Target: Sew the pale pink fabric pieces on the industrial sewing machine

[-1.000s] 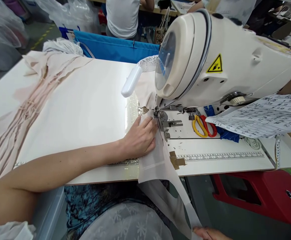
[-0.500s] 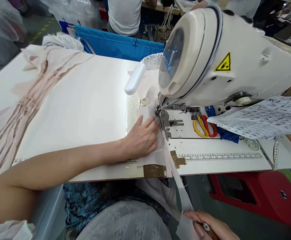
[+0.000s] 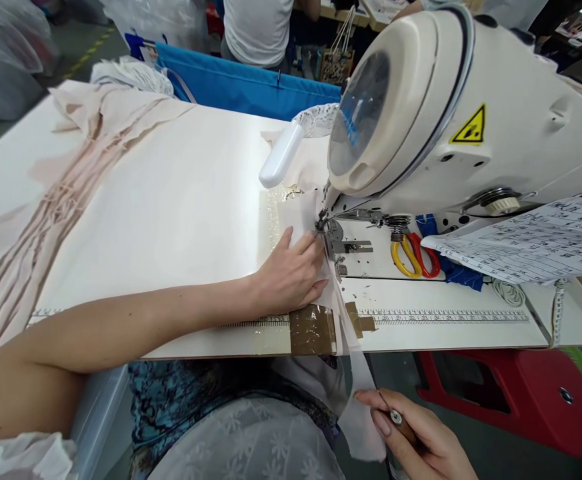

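My left hand [image 3: 293,272] presses pale pink fabric [image 3: 297,217] onto the table, its fingers laid out close beside the presser foot [image 3: 322,221] of a white sewing machine [image 3: 415,100]. From the foot a narrow fabric strip [image 3: 363,370] runs toward me and hangs over the table edge. Below the edge, my right hand [image 3: 413,433] is closed around a slim tool with a brown handle and a thin metal tip [image 3: 395,417]; its exact kind is unclear. The right fingertips touch the strip's side.
Yellow- and red-handled scissors [image 3: 413,255] lie behind the foot. Printed sheets [image 3: 525,240] hang at the right. Gathered pink fabric [image 3: 71,193] covers the table's left side. A red stool [image 3: 535,393] stands below right. A person in a white shirt [image 3: 258,30] is beyond the blue cloth [image 3: 241,80].
The fabric under my left hand has moved away from me, baring more brown tape at the edge. My right hand has risen slightly leftward, and the strip's lower end hangs more in view.
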`<action>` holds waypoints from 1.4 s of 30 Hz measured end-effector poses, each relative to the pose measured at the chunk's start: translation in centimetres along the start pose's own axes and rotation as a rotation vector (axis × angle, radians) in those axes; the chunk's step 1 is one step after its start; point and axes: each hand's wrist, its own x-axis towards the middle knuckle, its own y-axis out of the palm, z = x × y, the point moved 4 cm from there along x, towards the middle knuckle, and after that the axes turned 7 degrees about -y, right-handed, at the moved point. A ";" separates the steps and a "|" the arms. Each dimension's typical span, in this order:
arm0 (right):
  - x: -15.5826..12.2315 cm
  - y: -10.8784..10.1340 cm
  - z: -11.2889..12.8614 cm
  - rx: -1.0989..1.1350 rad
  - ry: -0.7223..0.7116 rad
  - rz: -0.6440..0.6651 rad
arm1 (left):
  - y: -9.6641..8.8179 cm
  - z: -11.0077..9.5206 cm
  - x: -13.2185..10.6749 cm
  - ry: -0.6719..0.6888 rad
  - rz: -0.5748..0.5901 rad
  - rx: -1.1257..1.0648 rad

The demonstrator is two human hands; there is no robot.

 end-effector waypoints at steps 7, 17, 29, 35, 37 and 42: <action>1.7 1.0 1.6 0.130 -0.008 -0.156 | 0.2 0.0 0.2 -0.001 -0.027 -0.009; 4.6 1.6 3.4 0.275 -0.029 -0.025 | -0.1 0.2 0.6 0.004 0.019 -0.006; 3.4 7.9 2.9 1.026 0.317 -0.177 | -0.4 1.0 1.1 0.037 -0.028 0.118; 2.1 8.4 2.1 0.810 0.285 -0.264 | -0.4 1.0 0.6 0.028 0.010 0.043; 1.8 8.0 1.7 0.704 0.286 -0.325 | -0.3 1.0 0.6 0.031 0.014 0.034; 1.9 7.9 1.7 0.677 0.273 -0.335 | -0.2 1.3 1.1 0.006 0.018 0.017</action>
